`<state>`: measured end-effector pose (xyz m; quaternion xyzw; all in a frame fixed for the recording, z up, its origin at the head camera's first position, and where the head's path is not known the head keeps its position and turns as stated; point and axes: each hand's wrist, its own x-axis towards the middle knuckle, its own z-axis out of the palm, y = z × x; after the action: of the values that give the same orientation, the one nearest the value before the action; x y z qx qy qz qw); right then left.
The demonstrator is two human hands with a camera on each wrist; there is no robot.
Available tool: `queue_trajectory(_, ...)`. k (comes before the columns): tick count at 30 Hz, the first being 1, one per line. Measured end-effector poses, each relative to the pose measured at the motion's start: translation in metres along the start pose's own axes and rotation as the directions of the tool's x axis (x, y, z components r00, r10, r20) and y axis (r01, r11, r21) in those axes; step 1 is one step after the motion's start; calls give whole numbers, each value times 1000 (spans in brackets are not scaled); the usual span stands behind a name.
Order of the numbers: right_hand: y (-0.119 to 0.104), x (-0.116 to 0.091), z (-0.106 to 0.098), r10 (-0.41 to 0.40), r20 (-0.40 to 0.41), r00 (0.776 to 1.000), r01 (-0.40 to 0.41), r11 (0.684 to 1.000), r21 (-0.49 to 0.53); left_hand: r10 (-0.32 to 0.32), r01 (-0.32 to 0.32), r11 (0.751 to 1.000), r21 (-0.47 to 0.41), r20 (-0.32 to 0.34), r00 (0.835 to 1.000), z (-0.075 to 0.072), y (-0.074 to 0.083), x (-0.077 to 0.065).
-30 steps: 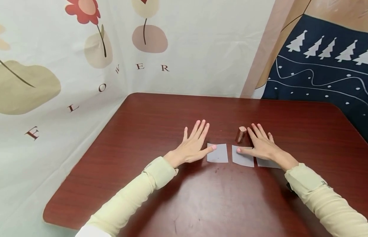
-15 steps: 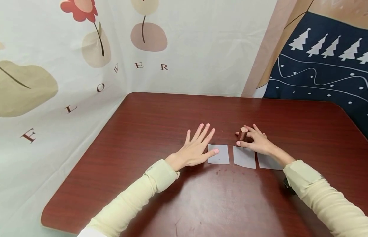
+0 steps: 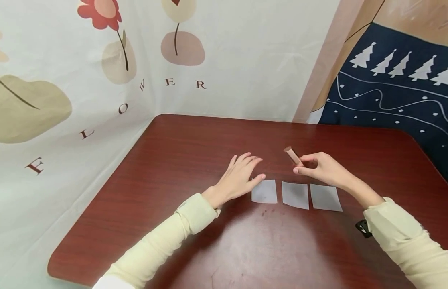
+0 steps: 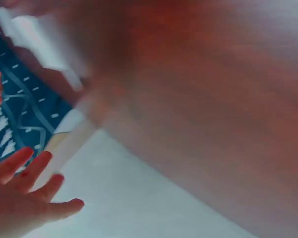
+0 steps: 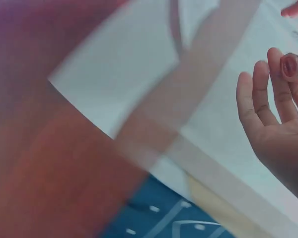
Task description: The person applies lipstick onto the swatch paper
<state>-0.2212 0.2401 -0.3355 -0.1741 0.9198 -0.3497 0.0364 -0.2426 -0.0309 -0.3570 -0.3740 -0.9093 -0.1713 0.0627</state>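
Observation:
In the head view my right hand [image 3: 325, 170] pinches one end of a small brown lipstick-sized tube [image 3: 293, 156] between thumb and fingers. The tube is tilted and held up over the table. Its reddish oval end [image 5: 290, 67] faces the camera in the right wrist view, where the other fingers spread away from it. My left hand [image 3: 238, 176] holds nothing; its fingers are loosely extended, and the thumb is over the left paper square [image 3: 265, 193]. Whether it touches the paper I cannot tell. Beside it lie a middle paper square [image 3: 295, 196] and a right paper square [image 3: 325, 198].
The paper squares lie in a row on a reddish-brown table [image 3: 195, 144]. A white cloth [image 3: 245, 88] with flower prints hangs behind and to the left. A dark blue cloth [image 3: 390, 96] with tree prints hangs at the back right.
My right hand has gone from lying flat to grasping the upright tube, then lifted and tilted it, uncovering the right paper square. The left hand's fingers have bent slightly and drawn closer together.

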Motion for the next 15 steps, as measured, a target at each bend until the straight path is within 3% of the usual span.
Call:
queue_trajectory(3,-10,-2,-6,-102,-5,995,101,989,-111,95,-95,995,5,-114,989,-9,11,12)
queue_trajectory(5,-14,-2,-7,-166,-9,986,162,969,-188,165,-161,986,37,-140,976,-12,18,20)
queue_trajectory(9,-20,-3,-6,-218,19,976,216,945,-247,265,-249,956,153,-97,959,-12,28,33)
queue_trajectory(15,-20,-3,-2,-207,41,978,210,941,-265,285,-263,927,266,-47,957,-4,34,43)
